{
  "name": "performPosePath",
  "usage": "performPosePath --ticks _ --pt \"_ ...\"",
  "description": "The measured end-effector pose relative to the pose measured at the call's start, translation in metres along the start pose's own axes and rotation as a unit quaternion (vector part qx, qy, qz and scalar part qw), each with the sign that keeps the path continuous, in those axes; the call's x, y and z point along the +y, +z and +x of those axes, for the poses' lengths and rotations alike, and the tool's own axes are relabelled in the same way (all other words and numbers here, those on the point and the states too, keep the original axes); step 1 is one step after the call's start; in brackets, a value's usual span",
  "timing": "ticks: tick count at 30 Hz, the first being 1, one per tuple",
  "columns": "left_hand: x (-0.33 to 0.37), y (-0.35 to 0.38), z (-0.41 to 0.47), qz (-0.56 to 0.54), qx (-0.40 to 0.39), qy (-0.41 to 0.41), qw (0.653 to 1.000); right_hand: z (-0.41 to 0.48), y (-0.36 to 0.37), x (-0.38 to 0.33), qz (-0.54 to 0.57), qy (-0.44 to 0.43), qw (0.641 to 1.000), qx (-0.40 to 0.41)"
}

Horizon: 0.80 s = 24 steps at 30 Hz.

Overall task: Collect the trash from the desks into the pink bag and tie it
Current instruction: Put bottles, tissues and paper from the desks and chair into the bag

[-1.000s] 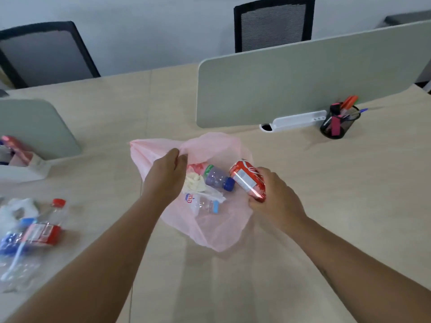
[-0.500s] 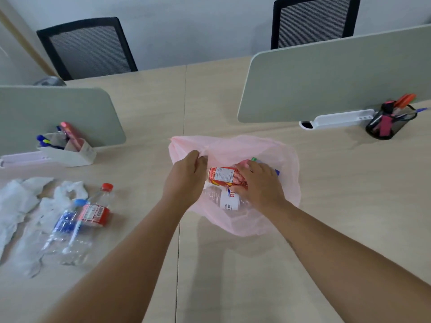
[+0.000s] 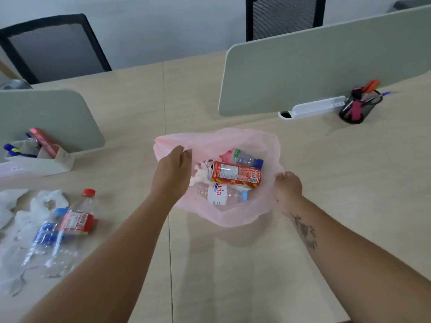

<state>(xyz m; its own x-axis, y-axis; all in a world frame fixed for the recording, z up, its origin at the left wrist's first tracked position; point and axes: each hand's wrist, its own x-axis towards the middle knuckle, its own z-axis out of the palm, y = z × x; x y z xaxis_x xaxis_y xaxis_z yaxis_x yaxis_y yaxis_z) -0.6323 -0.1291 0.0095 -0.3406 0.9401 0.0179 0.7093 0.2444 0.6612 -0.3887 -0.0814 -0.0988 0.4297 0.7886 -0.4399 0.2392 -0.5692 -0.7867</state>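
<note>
The pink bag [image 3: 247, 138] lies open on the desk in front of me. Inside it a red can [image 3: 235, 174] rests on crumpled white paper, with a clear water bottle [image 3: 221, 195] below it and a smaller bottle [image 3: 247, 158] above. My left hand [image 3: 171, 174] pinches the bag's left rim. My right hand [image 3: 288, 186] grips the bag's right rim. On the desk at the left lie a red-capped bottle [image 3: 78, 217], a blue-capped bottle [image 3: 45, 231] and crumpled white tissues [image 3: 46, 202].
Two grey desk dividers [image 3: 314, 66] stand behind the bag and at the left. A black mesh pen cup [image 3: 358, 108] sits at the right, a white pen tray [image 3: 39, 159] at the left. Two black chairs [image 3: 53, 47] stand beyond the desk.
My right hand put the red can into the bag, let go of it and moved to the bag's right rim. The view shifted, bringing the left desk's trash into sight.
</note>
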Motion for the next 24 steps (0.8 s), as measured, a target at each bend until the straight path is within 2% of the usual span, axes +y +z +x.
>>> performPosePath --ticks 4,8,15,19,24 --pt "0.010 0.006 0.002 -0.038 -0.004 0.034 0.999 0.003 -0.033 -0.028 0.017 -0.072 0.993 0.091" --pt "0.032 0.032 0.002 -0.089 -0.026 0.042 0.995 0.008 -0.085 -0.029 0.008 -0.084 0.983 0.163" --pt "0.094 0.094 -0.014 -0.128 -0.079 0.115 0.982 0.018 -0.185 -0.006 0.016 -0.105 0.968 0.227" --pt "0.143 0.113 -0.020 -0.144 -0.053 0.121 0.981 0.031 -0.239 -0.009 0.058 -0.154 0.947 0.276" --pt "0.191 0.134 -0.029 -0.155 0.000 0.099 0.983 0.044 -0.303 -0.025 0.053 -0.217 0.927 0.303"
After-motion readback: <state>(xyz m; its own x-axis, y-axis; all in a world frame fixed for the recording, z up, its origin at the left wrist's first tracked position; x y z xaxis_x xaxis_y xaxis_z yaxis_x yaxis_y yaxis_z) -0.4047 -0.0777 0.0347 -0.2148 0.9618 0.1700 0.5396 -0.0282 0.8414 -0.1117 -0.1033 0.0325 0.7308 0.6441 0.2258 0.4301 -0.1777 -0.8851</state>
